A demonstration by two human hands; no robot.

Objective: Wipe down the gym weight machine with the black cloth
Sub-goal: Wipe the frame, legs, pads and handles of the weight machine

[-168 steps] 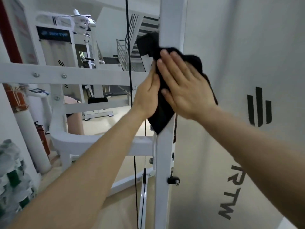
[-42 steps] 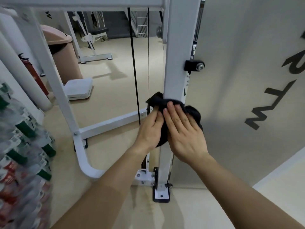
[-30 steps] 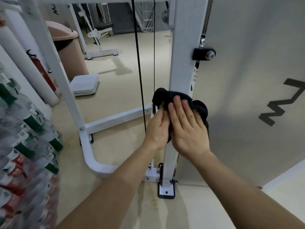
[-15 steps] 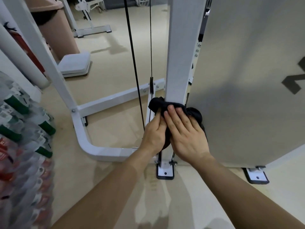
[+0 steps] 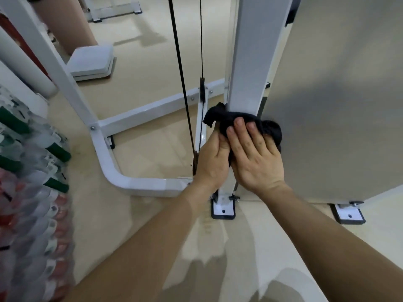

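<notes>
The right hand (image 5: 255,155) lies with its fingers straight and close together, pressing the crumpled black cloth (image 5: 269,129) flat against the near face of the weight machine's white square steel upright post (image 5: 250,62). The left hand (image 5: 212,162) touches it on the left and curls round the cloth's left side, with its fingertips hidden behind the post. The cloth wraps the post low down, a little above the white bolted foot plate (image 5: 222,211) on the beige floor (image 5: 152,153). A large grey side panel (image 5: 338,105) stands just right of the post, and two black cables (image 5: 181,73) run down on its left. Shrink-wrapped packs of bottles (image 5: 28,171) are stacked at the left edge.
</notes>
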